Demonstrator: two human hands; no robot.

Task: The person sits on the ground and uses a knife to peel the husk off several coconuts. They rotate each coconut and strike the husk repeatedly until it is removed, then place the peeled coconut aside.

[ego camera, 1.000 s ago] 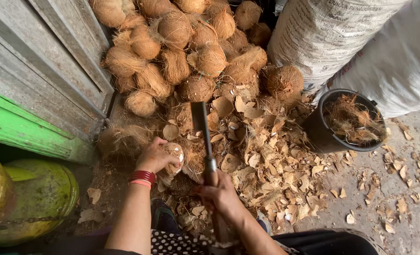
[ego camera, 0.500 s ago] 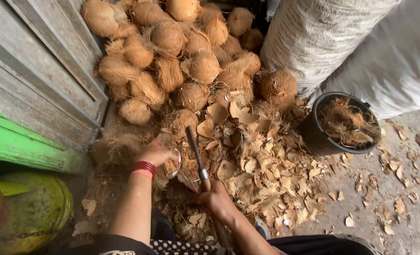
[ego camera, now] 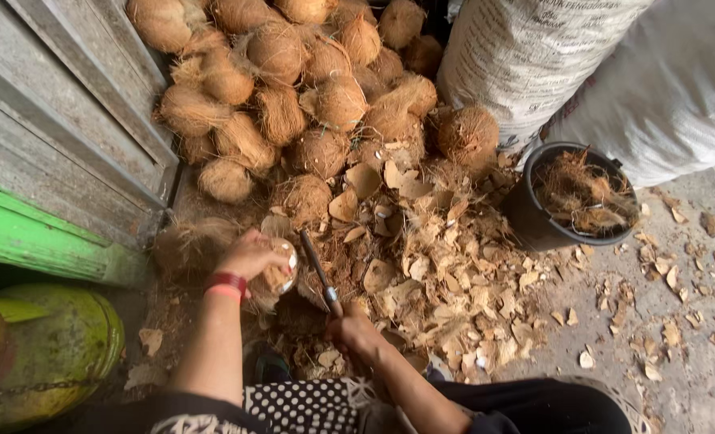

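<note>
a coconut was gripped in the left hand, low by the floor, just in front of the grey door. the left fingers were curled over its top and pressed onto the husk, with a patch of white shell showing at the right side. a red band was worn at that wrist. a knife was held in the right hand, its fingers wrapped tight around the handle, the dark blade angled up and to the left, its tip just beside the coconut; contact could not be told. behind the hands a heap of husked coconuts was stacked against the door and the white sacks. a thick litter of husk chips was spread over the floor to the right of the blade. a black bucket, filled with brown fibre, was set near the sacks, well apart from the right hand. a green sill ran below the door, and a yellow-green can was seen at the lower left, near the left elbow. polka-dot cloth showed at the bottom edge.
</note>
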